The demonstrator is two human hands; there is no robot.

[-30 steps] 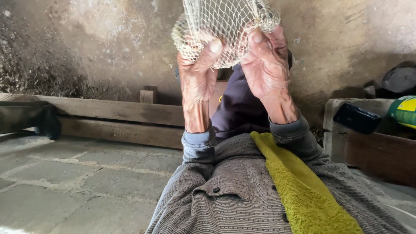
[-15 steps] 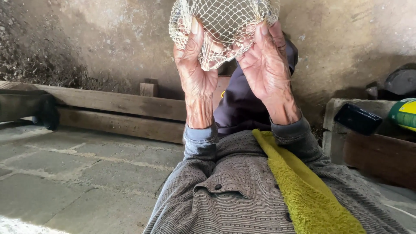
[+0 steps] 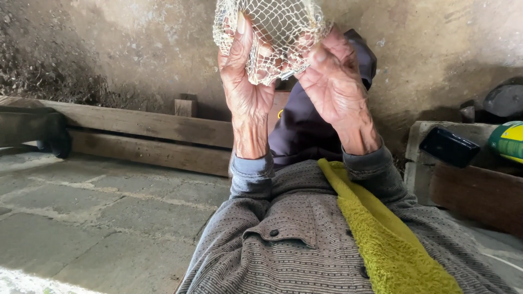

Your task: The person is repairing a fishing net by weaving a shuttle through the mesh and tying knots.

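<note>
Both hands are raised in front of me, holding a bundle of pale knotted netting (image 3: 275,32) at the top of the view. My left hand (image 3: 245,81) grips its left side, thumb and fingers hooked into the mesh. On the right side, my right hand (image 3: 332,87) has its fingers curled into the net's lower edge. The top of the netting runs out of the frame. Below the hands lie my grey patterned sleeves and a yellow-green cloth (image 3: 381,234) over my lap.
Wooden beams (image 3: 141,136) run along the base of a rough plastered wall (image 3: 136,49). A stone slab floor (image 3: 92,218) spreads to the left. At the right, a dark flat object (image 3: 449,146) and a green and yellow container (image 3: 508,141) rest on a wooden ledge.
Both hands have lifted the netting slightly and shifted their grip. The left thumb now points up along the mesh, and the bundle sits more between the palms.
</note>
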